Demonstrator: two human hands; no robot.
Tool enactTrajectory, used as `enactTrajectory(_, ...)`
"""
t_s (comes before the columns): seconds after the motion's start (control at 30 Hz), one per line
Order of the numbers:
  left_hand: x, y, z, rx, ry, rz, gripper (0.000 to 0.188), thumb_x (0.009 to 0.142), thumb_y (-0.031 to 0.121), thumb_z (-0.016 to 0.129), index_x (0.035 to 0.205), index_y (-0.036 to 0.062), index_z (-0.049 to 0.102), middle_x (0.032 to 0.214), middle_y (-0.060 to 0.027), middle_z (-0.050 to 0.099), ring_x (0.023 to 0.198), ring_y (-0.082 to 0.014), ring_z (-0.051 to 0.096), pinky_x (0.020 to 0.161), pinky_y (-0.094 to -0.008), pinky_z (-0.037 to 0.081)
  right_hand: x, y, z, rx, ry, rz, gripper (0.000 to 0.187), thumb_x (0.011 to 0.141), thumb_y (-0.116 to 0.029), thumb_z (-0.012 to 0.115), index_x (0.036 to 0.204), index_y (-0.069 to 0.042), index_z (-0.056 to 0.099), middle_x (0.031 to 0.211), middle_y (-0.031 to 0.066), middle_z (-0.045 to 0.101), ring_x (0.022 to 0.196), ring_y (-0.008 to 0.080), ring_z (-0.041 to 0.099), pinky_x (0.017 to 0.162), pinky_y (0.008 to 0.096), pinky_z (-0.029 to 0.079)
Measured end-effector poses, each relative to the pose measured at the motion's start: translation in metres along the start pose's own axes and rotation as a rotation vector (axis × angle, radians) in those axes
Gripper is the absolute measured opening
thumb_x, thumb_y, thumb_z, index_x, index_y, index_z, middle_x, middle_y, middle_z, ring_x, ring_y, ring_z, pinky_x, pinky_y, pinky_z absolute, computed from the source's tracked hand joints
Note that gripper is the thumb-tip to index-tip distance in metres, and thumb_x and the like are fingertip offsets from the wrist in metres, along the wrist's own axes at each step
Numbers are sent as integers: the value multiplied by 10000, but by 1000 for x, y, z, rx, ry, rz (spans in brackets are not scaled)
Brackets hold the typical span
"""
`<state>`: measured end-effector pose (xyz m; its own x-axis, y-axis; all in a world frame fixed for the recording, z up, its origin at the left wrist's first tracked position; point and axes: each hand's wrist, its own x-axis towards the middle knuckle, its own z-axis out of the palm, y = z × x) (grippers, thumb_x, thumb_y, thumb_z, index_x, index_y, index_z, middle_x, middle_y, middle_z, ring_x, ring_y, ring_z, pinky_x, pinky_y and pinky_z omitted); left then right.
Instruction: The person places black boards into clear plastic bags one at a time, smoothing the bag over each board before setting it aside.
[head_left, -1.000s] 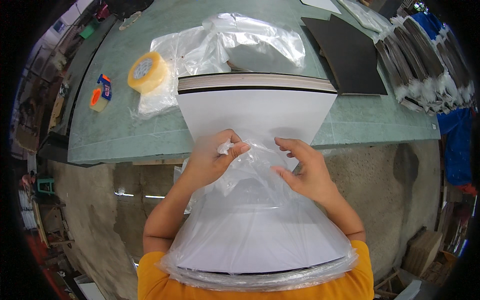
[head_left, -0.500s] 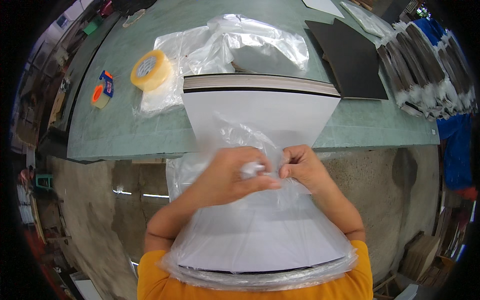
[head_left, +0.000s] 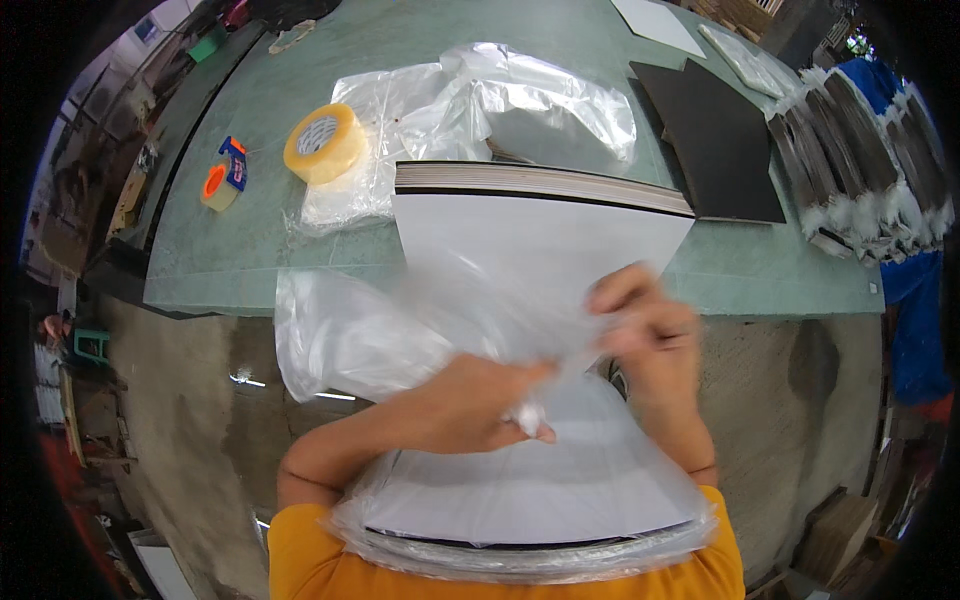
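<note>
On the table (head_left: 230,280), a stack of boards (head_left: 545,187) crosses the middle of the front edge. Behind this stack lies plastic film (head_left: 575,100). At the film's left border is the tape roll (head_left: 343,150); further left, near the left edge, the tape dispenser (head_left: 226,178). To the stack's right lie panels (head_left: 728,145); beyond them, bundles (head_left: 845,155) along the right edge.

Things around me
I see a green stool (head_left: 93,335) to my left and a blue sheet (head_left: 917,340) to my right.
</note>
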<state>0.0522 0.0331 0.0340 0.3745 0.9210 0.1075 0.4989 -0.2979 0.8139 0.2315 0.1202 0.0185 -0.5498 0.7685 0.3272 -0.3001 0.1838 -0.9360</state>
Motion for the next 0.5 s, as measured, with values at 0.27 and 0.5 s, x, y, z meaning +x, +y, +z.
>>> enactTrajectory(0.27,10,1,-28,-416,150,-200,226,807,220,574,720,17,525,576,-67,535,514,-126,519,463,-260,395,-2,25,-1,245,-162,564,404,714,-331,661,954,-21,563,827,85,581,783,180,545,718,306,430)
enactTrajectory(0.5,15,-41,-55,-392,-566,306,202,833,238,534,814,39,563,609,-29,546,537,-123,511,478,-245,413,3,-8,5,160,-1130,424,263,818,-223,516,834,33,573,765,118,586,743,191,565,681,271,444)
